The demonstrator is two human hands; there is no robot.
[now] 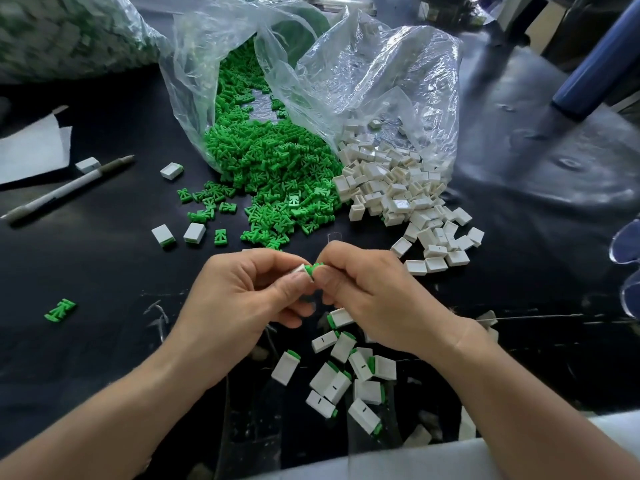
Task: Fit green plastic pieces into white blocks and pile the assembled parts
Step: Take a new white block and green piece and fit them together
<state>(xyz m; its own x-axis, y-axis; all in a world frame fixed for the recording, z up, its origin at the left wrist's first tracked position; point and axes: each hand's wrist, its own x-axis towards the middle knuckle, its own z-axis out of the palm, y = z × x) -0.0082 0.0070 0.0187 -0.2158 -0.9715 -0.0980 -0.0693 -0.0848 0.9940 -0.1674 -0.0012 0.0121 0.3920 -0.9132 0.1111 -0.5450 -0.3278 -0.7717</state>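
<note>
The left hand [242, 292] is pinching a block [300, 270], mostly hidden by fingertips; the right hand [367, 289] is gripping a green piece [316, 268] touching the block's end; how deep it is sitting is unclear; the pile [346, 379] is lying below, partly hidden by the right hand.

The left hand [242, 296] and right hand [374, 292] are bare, and so is each forearm from the wrist back to the frame's edge: left forearm [114, 417], right forearm [519, 393]. The left thumbnail [298, 279] is cut short and plain. Faint tendon lines show behind the left wrist. Behind the hands and under the right forearm lies a smooth, pale whitish cloth [433, 462]; whether it is the person's clothing cannot be told.
</note>
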